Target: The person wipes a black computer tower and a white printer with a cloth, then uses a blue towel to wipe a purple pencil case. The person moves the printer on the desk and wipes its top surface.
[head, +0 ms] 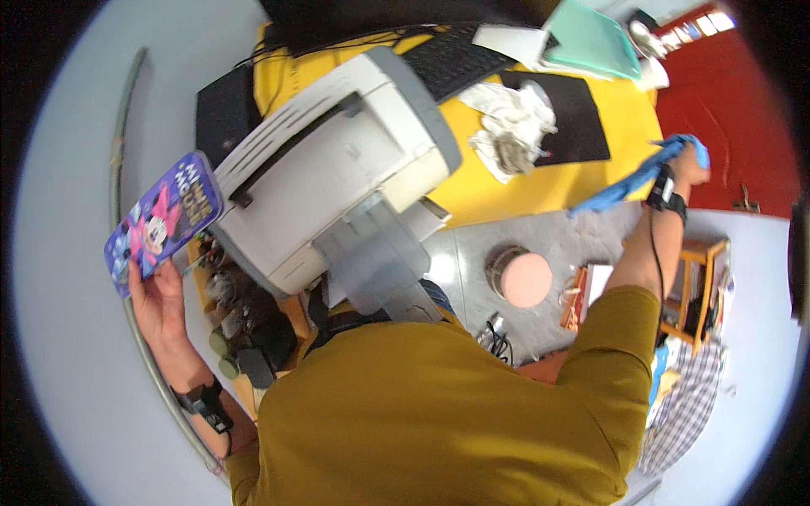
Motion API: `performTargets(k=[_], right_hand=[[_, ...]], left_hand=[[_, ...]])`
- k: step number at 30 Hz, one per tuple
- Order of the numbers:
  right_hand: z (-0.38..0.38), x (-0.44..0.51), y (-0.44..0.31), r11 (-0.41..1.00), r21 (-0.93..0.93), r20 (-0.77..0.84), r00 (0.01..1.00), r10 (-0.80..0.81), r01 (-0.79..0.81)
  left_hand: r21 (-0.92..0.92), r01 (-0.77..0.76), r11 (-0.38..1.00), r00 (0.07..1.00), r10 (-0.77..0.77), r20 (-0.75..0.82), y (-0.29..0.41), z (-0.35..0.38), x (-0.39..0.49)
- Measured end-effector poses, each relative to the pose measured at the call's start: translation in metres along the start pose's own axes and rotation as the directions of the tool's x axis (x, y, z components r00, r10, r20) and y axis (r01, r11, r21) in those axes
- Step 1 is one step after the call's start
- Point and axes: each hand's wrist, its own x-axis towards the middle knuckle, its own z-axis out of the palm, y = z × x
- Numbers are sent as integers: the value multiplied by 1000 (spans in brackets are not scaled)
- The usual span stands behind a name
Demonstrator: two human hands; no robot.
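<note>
My left hand (158, 297) grips the lower end of a purple cartoon-printed case (166, 218), flat and rounded at its corners, held up near the wall left of a printer. My right hand (690, 166) is closed on a blue cloth (623, 186), which hangs out to the left over the edge of the yellow-topped table. Between my hands stands the white and grey printer (323, 177) with its clear plastic tray (373, 253) extended towards me. A crumpled white cloth (516, 120) lies on the yellow surface, partly over a black mat (579, 126).
Behind the printer is a black keyboard (459, 60), with a green plastic folder (591, 41) to its right. A round pink-topped stool (525, 279) stands on the tiled floor. A wooden rack (693, 297) is at the right, and cluttered small items lie below the printer's left side.
</note>
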Motion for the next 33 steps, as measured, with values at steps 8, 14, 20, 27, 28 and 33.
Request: performTargets(k=[8,14,20,27,28,33], right_hand=[[104,-55,-7,817,542,429,901,-67,-197],[146,-156,43,943,229,534,841,85,-241],[57,-212,63,694,372,667,698,261,-616],[-56,-283,94,567,277,735,551,395,-776],[-67,-297,100,545,263,749,524,405,-796],[-112,-367,131,413,205,764,409,499,-887]], left_hand=[[-116,-7,993,998,15,66,-3,1,5],[-56,49,997,998,-52,-48,-2,-27,64],[-38,116,993,976,-121,-184,-22,-59,183],[24,250,968,940,-237,-246,-65,-90,295],[-37,285,958,915,-283,-287,-69,-92,306],[76,261,962,953,-243,-182,-90,-89,321]])
